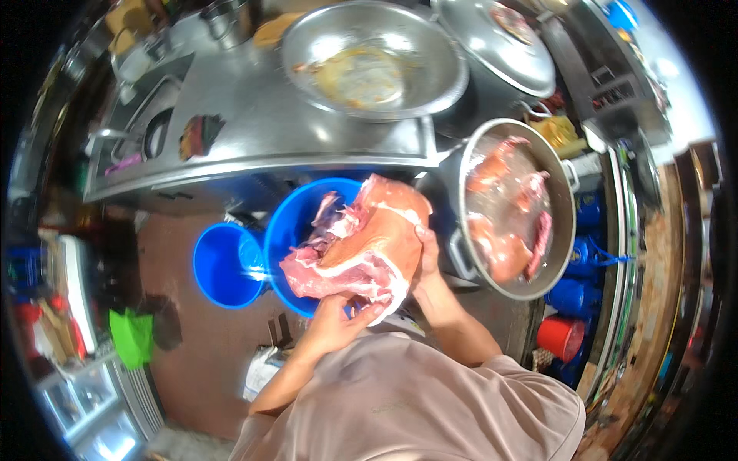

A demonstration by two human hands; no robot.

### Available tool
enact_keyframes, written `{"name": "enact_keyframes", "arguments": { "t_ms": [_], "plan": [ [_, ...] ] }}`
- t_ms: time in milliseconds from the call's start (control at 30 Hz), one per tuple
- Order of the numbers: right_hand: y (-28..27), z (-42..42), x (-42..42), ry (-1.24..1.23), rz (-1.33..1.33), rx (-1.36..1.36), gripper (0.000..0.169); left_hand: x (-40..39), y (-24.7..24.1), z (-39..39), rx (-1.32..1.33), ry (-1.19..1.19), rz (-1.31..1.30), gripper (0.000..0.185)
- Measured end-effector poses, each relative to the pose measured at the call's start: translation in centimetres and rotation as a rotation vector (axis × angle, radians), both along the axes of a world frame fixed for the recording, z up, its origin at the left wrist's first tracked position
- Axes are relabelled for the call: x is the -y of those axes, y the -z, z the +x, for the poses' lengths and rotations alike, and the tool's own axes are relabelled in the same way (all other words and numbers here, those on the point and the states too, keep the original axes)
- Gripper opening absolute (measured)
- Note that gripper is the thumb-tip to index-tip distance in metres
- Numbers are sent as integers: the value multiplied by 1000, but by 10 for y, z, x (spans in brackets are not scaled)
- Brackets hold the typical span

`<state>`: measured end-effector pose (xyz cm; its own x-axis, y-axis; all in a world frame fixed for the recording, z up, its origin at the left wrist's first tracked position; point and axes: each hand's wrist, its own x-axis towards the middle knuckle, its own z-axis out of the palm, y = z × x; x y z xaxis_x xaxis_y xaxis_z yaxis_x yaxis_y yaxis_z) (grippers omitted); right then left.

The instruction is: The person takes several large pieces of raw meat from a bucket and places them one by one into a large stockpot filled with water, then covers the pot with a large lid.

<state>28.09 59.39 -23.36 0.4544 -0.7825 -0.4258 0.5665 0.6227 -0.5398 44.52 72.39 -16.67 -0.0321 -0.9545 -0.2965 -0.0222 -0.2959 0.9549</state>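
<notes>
Both my hands hold a large slab of raw, skin-on meat [369, 242], pinkish with white fat along its cut edges. My left hand [341, 322] grips its lower edge, thumb on top. On the right side my right hand [428, 253] supports it, with part of the fingers hidden behind the meat. The slab is above a large blue bucket [281, 222], where more raw meat [328, 213] shows at the slab's far-left side; I cannot tell whether that is joined to it. To the right stands a big metal pot [568, 230] of liquid with several meat pieces [499, 250].
A wide steel basin [294, 75] rests on the steel counter [253, 127], near a sponge-like cloth [200, 135]. Behind the pot is a lidded pot [475, 109]. A smaller blue bucket [216, 265] stands left on the brown floor [184, 369]. A red bucket [560, 339] sits at right.
</notes>
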Motion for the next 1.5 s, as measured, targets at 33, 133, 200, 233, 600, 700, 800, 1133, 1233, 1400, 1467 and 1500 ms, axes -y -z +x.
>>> {"name": "enact_keyframes", "arguments": {
  "t_ms": [33, 133, 200, 233, 600, 700, 800, 1133, 1233, 1400, 1467, 1500],
  "plan": [
    [-14, -11, 4, 8, -28, 34, 74, 1, 2, -5, -5, 58, -58, 37],
    [-55, -77, 19, 243, -189, -65, 75, 4, 13, -18, 36, 251, -139, 48],
    [-84, -125, 30, 363, -332, -160, 66, -3, 24, -20, 79, 217, -64, 45],
    [-86, -157, 41, 469, -400, -302, 60, -5, 28, -19, 92, 203, -30, 43],
    [-60, -284, 120, 359, -636, -464, 49, -6, 44, -21, 308, -69, 20, 42],
    [-21, -267, 126, 310, -619, -501, 46, -9, 37, -35, 259, -65, 54, 44],
    [-2, -261, 134, 188, -652, -642, 46, -23, 47, -38, 214, -72, 45, 41],
    [-13, -253, 141, -340, -997, -1317, 84, -46, 72, -29, 242, -192, 91, 42],
    [-18, -254, 124, -381, -1007, -1298, 73, -44, 71, -32, 188, -176, 112, 41],
    [-15, -268, 133, -520, -964, -1339, 75, -33, 60, -34, 135, -177, 113, 40],
    [-16, -266, 135, -537, -983, -1295, 69, -31, 56, -35, 125, -167, 121, 41],
    [-16, -267, 135, -539, -998, -1295, 65, -30, 54, -36, 132, -156, 131, 41]
  ]
}}
